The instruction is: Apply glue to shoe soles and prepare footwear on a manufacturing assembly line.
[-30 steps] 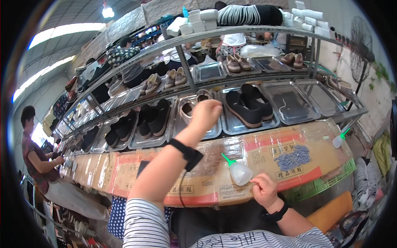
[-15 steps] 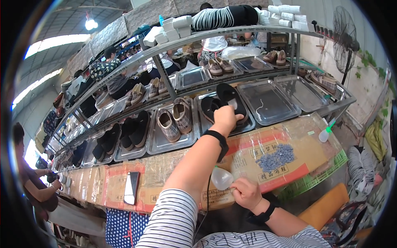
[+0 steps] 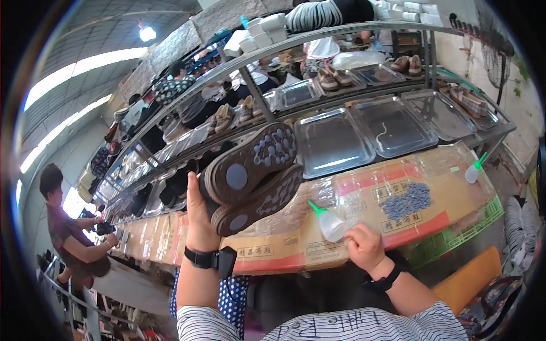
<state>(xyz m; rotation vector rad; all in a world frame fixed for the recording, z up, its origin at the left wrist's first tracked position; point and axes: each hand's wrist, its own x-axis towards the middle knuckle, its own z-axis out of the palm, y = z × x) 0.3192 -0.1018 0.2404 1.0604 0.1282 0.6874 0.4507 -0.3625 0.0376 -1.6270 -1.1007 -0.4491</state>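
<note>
My left hand (image 3: 200, 211) is closed around the heel end of a pair of dark shoes (image 3: 250, 176), lifted above the table. Their brown soles with grey-blue round patches face me, one above the other. Low over the cardboard, my right hand (image 3: 365, 246) is curled closed against the base of a translucent squeeze bottle (image 3: 332, 225). Its green nozzle points up and to the left. Many small blue-grey pieces (image 3: 405, 200) lie in a heap on the cardboard beyond that hand. A bare metal tray (image 3: 333, 142) sits behind the held shoes.
Cardboard (image 3: 273, 250) covers the worktop. Along its back runs a metal rack (image 3: 250, 85) with trays and shoes. A second green-tipped bottle (image 3: 472, 171) stands at the right end, above a green crate (image 3: 455, 238). Another person (image 3: 74, 233) works at the left.
My left hand has taken the dark shoes from their tray, carried them left and turned their soles toward me. The view has shifted. My right hand stays at the bottle.
</note>
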